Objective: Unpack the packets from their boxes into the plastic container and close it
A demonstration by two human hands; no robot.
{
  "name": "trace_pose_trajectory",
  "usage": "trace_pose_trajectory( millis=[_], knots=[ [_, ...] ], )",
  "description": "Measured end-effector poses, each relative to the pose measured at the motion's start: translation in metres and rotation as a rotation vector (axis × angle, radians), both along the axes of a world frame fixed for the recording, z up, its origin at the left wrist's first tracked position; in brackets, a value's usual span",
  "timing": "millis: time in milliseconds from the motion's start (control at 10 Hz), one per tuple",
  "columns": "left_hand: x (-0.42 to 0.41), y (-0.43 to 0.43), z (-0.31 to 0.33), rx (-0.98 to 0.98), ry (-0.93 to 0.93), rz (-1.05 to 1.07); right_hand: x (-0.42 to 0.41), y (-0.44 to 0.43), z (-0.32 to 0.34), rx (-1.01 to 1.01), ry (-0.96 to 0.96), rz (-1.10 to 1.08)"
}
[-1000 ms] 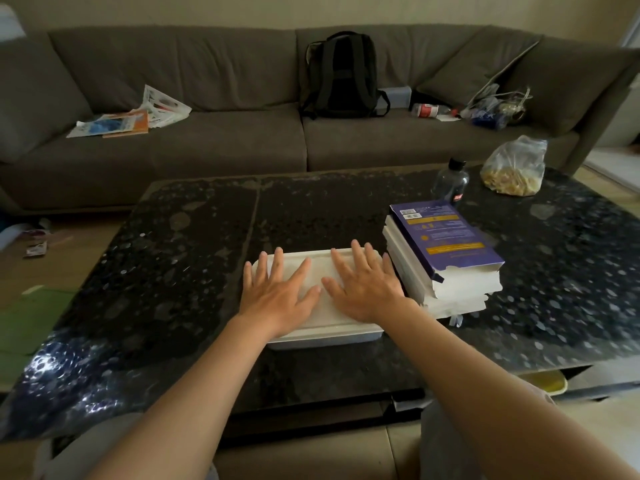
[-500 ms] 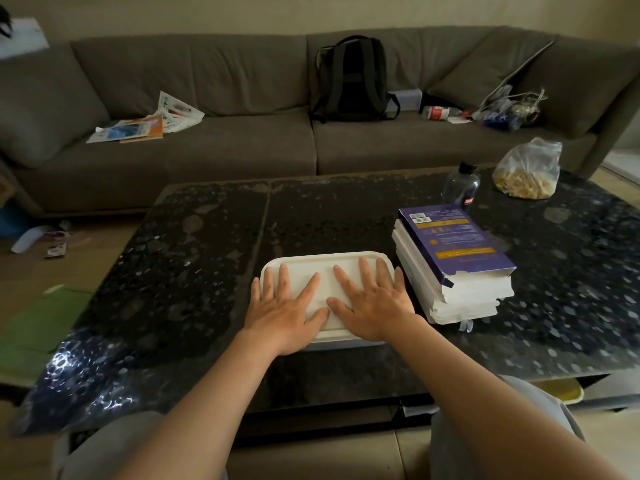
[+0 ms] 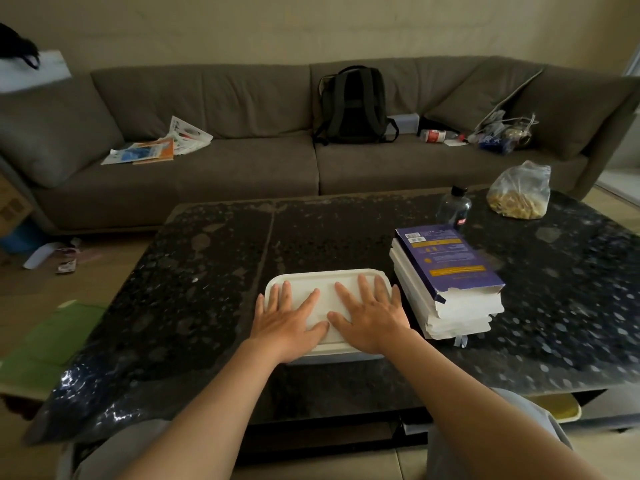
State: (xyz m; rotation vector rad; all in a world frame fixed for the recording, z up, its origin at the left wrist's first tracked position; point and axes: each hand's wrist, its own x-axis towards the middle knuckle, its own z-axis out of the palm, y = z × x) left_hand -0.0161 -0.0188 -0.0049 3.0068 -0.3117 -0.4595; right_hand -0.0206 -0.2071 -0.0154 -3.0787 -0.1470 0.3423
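**A:** Dark, speckled coffee table [image 3: 207, 271], seen from our seat. Both our hands lie flat on the white lid [image 3: 325, 289] of the plastic container [image 3: 332, 357]. The left hand [image 3: 287, 323] and the right hand [image 3: 370, 320] are spread wide. Their fingers are straight and pressing, curled round nothing, and the thumbs almost meet.

**B:** The container sits near the table's front edge, right in front of us. It is just beside the stack of boxes [image 3: 450, 306] on its right (we cannot tell whether the two touch). What worries us here?

**A:** Our palms bear on the near half of the lid. We judge that the far corners may not be seated, so the lid could look shut and then spring up. A packet caught under the rim would have the same effect, and we cannot see inside.

**B:** The tabletop also looks glossy. A push that leans forward instead of straight down could skid the container. Our right hand could also nudge the stack, which has a torn purple box [image 3: 446, 258] on top.

**A:** As for how it lies, the lid faces up and the base is on the table. Its long axis runs left to right across our view, roughly parallel to the table's front edge.

**B:** The boxes lie the other way. Their long axis runs away from us toward the bottle [image 3: 453, 206], and the purple box's torn end faces us.
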Motion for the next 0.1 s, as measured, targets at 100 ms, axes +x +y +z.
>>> trace_pose_trajectory(
  millis=[100],
  knots=[
    [0.0084,0.0030,0.0179,-0.121,-0.045,0.053,0.0041,-0.0025,0.0138,0.167,-0.017,-0.085]
  ],
)
